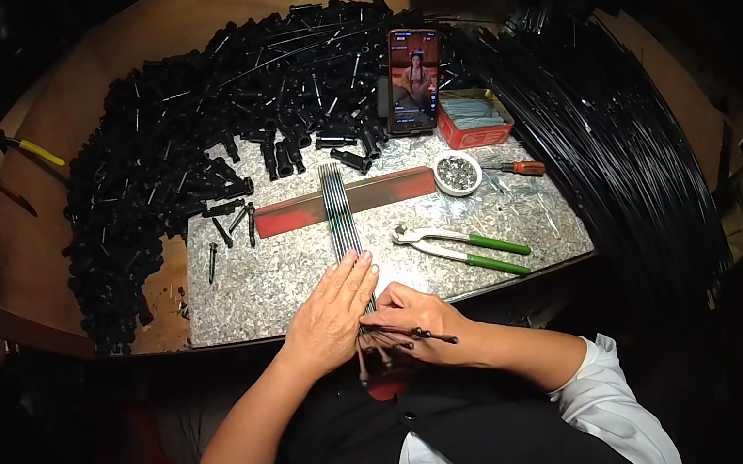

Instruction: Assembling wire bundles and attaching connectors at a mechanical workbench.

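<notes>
A row of thin metal rods (339, 213) lies side by side across a red-and-dark bar (289, 211) on the speckled slab. My left hand (331, 312) rests on the rods' near part, fingers stretched out flat over them. Close beside it, my right hand (421, 322) has its fingers curled round the near ends of the rods, just off the slab's front edge. Several dark ends with small knobs (385, 353) fan out below my hands towards my body. The fingertips of my right hand are partly hidden.
Black tubular parts (239, 87) are heaped at the back and left. Green-handled pincers (463, 251), a white bowl of small metal pieces (457, 174), a screwdriver (523, 168), a phone (414, 77) and a red box (476, 126) stand or lie right. Long black rods (614, 123) fill the right edge.
</notes>
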The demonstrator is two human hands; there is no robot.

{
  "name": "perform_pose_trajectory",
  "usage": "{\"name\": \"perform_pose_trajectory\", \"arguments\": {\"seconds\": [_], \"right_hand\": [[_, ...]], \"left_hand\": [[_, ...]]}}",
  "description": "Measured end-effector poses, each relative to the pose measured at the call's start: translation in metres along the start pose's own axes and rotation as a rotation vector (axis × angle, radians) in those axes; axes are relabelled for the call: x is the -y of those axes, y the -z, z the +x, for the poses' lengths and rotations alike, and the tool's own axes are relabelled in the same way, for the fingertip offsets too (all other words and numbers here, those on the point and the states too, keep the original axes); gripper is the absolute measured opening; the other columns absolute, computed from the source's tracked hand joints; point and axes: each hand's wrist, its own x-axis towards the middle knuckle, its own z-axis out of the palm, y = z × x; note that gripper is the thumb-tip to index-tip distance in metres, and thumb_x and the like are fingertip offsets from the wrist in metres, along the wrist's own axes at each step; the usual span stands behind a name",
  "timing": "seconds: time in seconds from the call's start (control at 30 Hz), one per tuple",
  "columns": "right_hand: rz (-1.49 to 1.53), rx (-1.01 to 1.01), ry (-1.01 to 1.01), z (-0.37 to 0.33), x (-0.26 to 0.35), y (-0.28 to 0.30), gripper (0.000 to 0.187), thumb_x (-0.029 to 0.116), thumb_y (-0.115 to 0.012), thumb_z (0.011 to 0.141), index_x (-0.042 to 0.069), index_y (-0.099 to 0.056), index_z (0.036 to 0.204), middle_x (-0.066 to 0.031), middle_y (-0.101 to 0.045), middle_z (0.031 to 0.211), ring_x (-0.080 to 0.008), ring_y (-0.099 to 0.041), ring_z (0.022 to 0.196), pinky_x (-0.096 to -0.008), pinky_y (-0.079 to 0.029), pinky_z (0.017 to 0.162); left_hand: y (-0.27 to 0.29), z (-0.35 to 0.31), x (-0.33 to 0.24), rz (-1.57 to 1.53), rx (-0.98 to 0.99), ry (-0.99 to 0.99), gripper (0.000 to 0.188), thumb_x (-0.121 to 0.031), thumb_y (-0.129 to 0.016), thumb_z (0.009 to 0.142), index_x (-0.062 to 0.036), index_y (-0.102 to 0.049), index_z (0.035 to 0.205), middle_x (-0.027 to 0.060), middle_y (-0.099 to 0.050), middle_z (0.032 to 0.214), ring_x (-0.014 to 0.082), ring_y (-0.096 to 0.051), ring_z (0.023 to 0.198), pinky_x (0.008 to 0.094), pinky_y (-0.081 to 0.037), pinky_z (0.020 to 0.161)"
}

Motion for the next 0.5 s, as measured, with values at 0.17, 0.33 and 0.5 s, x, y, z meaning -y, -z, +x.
{"name": "perform_pose_trajectory", "arguments": {"seconds": [0.17, 0.33, 0.5], "right_hand": [[-0.033, 0.037, 0.060, 0.005, 0.000, 0.004, 0.039, 0.003, -0.071, 0.074, 0.003, -0.060, 0.112, -0.0145, -0.052, 0.095, -0.0322, -0.058, 0.084, -0.0378, -0.050, 0.072], [-0.104, 0.094, 0.058, 0.009, 0.017, 0.029, 0.044, 0.005, -0.072, 0.076, 0.003, -0.057, 0.117, -0.0143, -0.052, 0.096, -0.0305, -0.058, 0.083, -0.0365, -0.050, 0.071], [-0.336, -0.116, 0.048, 0.031, 0.000, 0.089, 0.026, 0.008, -0.072, 0.078, 0.003, -0.062, 0.102, -0.0119, -0.056, 0.083, -0.0273, -0.059, 0.070, -0.0349, -0.049, 0.060]], "left_hand": [[-0.003, -0.001, 0.002, 0.082, -0.017, 0.000, 0.061, -0.017, -0.054, 0.082, 0.0015, -0.039, 0.138, 0.0159, -0.034, 0.148, 0.0293, -0.029, 0.139, 0.0407, -0.027, 0.112], [0.005, 0.002, -0.003, 0.017, -0.002, 0.008, 0.059, -0.016, -0.051, 0.083, 0.0018, -0.038, 0.139, 0.0164, -0.034, 0.147, 0.0296, -0.028, 0.139, 0.0411, -0.027, 0.112], [0.007, 0.004, -0.004, -0.041, 0.004, 0.024, 0.069, -0.041, -0.053, 0.088, 0.0035, -0.037, 0.138, 0.0174, -0.035, 0.146, 0.0309, -0.027, 0.139, 0.0424, -0.028, 0.111]]}}
